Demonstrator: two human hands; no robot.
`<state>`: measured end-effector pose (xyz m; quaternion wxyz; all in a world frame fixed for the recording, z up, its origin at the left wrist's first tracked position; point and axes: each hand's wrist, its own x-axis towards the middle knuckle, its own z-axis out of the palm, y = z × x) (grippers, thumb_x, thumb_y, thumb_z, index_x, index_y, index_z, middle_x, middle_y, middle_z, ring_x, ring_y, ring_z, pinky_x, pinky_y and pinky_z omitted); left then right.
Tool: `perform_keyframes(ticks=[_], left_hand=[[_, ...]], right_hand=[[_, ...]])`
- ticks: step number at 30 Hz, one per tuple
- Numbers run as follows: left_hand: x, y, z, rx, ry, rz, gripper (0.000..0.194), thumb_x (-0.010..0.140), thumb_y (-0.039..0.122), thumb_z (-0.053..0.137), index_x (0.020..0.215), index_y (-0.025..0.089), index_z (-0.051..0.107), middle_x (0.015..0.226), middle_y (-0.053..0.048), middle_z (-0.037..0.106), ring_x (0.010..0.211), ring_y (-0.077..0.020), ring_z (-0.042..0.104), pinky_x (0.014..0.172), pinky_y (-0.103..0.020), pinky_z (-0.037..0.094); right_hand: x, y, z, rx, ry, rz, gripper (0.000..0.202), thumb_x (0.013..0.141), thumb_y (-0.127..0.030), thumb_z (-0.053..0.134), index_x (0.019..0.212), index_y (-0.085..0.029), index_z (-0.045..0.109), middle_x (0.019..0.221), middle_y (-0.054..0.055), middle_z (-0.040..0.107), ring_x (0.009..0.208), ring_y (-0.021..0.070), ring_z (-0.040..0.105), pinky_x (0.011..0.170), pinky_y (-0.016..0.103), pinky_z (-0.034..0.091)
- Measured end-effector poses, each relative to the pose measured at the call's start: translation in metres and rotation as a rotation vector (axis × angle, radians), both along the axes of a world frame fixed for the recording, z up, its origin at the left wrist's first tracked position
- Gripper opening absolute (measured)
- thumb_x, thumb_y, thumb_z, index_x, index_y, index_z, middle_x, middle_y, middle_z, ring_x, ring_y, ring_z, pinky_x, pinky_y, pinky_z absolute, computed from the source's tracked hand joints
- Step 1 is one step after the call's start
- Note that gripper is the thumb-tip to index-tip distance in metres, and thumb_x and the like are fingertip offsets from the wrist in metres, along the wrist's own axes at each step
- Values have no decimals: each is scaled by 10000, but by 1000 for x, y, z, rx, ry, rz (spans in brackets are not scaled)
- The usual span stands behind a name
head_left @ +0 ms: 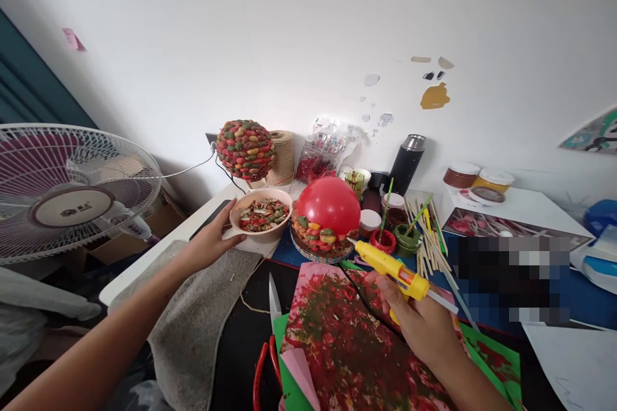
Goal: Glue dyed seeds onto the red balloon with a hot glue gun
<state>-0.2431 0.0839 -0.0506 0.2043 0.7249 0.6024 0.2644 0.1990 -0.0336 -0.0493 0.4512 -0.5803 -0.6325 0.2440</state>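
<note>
My right hand grips a yellow hot glue gun, a glue stick poking out of its rear. Its nozzle points at painted shells, red, yellow and green, around the lower part of a red balloon. The balloon rests on a low round stand. On the left, my left hand has its thumb and fingers around the side of a pale bowl. Loose painted shells, which look like pistachio shells, lie in the bowl. Behind it is a ball covered in similar shells.
Red-handled scissors lie beside paint-stained pink paper. Paint jars with sticks, wooden skewers and a black thermos stand behind. A grey cloth, twine roll and fan are leftward.
</note>
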Motion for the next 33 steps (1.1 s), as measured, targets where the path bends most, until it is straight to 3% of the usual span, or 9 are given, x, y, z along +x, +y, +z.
perform_keyframes(ticks=[2, 6, 9, 13, 16, 20, 26, 33], left_hand=[[-13, 4, -3, 34, 86, 54, 1016, 910, 571, 583, 1746, 155, 185, 1689, -194, 535, 1487, -359, 602, 1243, -519, 473], [-47, 5, -8, 56, 491, 338, 921, 896, 553, 560, 1658, 61, 399, 1625, -276, 571, 1516, -490, 519, 1219, -609, 441], [-55, 5, -15, -52, 640, 371, 908, 909, 607, 543, 1624, 55, 460, 1614, -281, 579, 1482, -499, 541, 1166, -586, 474], [-41, 17, -23, -88, 656, 408, 860, 915, 595, 515, 1585, 57, 527, 1535, -275, 648, 1419, -462, 599, 1150, -530, 482], [-28, 27, -25, -79, 654, 462, 847, 937, 615, 454, 1586, 78, 536, 1496, -279, 664, 1412, -479, 586, 1122, -561, 484], [-19, 37, -25, -73, 652, 517, 869, 936, 648, 417, 1577, 76, 550, 1480, -305, 649, 1421, -493, 556, 1098, -580, 486], [-22, 55, -21, -117, 622, 599, 883, 912, 664, 427, 1565, 89, 576, 1514, -327, 606, 1427, -524, 523, 1070, -633, 487], [-30, 71, -17, -167, 562, 662, 923, 854, 693, 519, 1561, 103, 582, 1539, -322, 582, 1449, -521, 500, 1083, -607, 485]], right_hand=[[-1, 0, 7, 6, -19, 13, 683, 972, -851, 522, 863, -263, 851, 508, 21, 607, 451, 234, 569, 511, 362, 521], [-4, -2, 17, 30, -21, 52, 662, 978, -836, 527, 939, -274, 873, 641, 75, 728, 617, 299, 719, 621, 399, 603], [-6, -4, 16, 49, -28, 107, 565, 1014, -765, 553, 912, -291, 842, 759, 85, 800, 707, 304, 769, 649, 386, 625], [-6, -4, 11, 143, -58, 165, 456, 1079, -636, 573, 952, -274, 821, 834, 49, 836, 696, 254, 785, 640, 333, 627], [-4, -3, 10, 197, -90, 169, 400, 1110, -572, 571, 1005, -272, 815, 817, 25, 838, 669, 236, 787, 627, 316, 622], [-4, -3, 13, 239, -127, 177, 428, 1128, -559, 538, 903, -271, 760, 802, 34, 814, 708, 242, 791, 613, 303, 615], [-5, -6, 9, 248, -215, 194, 508, 1137, -588, 504, 777, -271, 671, 697, 34, 728, 692, 243, 758, 572, 301, 561], [-6, -6, 10, 238, -280, 242, 480, 1137, -588, 506, 862, -249, 708, 736, 27, 726, 619, 205, 696, 574, 302, 528]])
